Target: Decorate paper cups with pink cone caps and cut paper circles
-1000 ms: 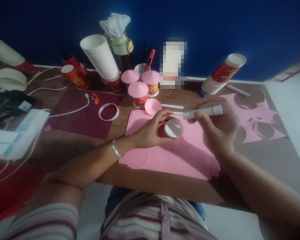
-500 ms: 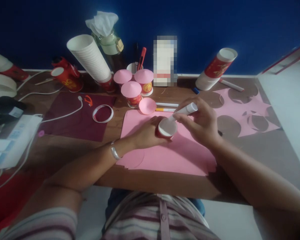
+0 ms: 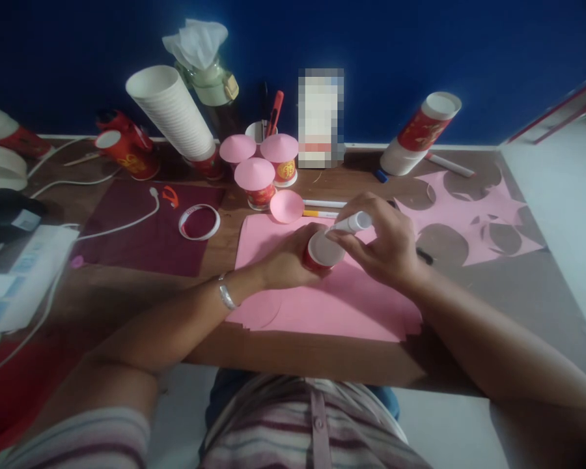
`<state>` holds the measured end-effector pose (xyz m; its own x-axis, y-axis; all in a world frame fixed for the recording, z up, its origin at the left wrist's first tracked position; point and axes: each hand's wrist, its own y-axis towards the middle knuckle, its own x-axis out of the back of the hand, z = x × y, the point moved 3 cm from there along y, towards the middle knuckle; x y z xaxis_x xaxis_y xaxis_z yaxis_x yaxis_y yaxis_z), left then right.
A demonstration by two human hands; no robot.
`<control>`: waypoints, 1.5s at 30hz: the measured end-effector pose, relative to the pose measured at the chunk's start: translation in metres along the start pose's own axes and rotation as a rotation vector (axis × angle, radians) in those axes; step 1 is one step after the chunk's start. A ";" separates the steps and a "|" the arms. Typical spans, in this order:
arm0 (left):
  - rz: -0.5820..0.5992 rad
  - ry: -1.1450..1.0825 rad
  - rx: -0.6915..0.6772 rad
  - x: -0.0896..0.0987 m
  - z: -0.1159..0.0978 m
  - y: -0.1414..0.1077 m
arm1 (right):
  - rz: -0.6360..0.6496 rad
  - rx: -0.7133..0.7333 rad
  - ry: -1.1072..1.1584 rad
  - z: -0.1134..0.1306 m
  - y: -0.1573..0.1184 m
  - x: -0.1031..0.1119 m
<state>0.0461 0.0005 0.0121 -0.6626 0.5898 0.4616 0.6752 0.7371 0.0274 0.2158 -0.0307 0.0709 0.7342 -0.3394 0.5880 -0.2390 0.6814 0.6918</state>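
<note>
My left hand (image 3: 288, 260) is wrapped around a small red paper cup (image 3: 326, 250) with its round white end facing up. In my right hand (image 3: 388, 244) is a white glue stick (image 3: 359, 222), tilted so its tip is at the cup's upper rim; my fingers partly hide the tip. Both hands are over a stack of pink paper (image 3: 332, 316). Just beyond them lie a pink paper cone (image 3: 286, 206) and two slim pens, one white (image 3: 325, 204) and one with a yellow end (image 3: 317, 213). Behind stand three red cups topped with pink cones (image 3: 254, 174).
Toward the back are a tall stack of white cups (image 3: 170, 111), a bottle (image 3: 215, 85) with tissue on top and a blurred upright panel (image 3: 321, 120). A tape roll (image 3: 200, 222) lies left. Pink paper offcuts (image 3: 478, 212) and stacked cups (image 3: 420, 133) are at right.
My right hand and the glue stick have shifted slightly left and down along the cup's rim. The left hand still holds the cup in nearly the same place.
</note>
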 end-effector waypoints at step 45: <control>0.063 0.056 -0.063 0.004 -0.013 0.001 | -0.046 -0.099 -0.088 -0.010 0.004 0.001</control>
<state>0.0481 -0.0005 0.0256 -0.6003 0.6137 0.5128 0.7351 0.6759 0.0516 0.2220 -0.0216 0.0697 0.6830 -0.4243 0.5945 -0.1399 0.7229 0.6766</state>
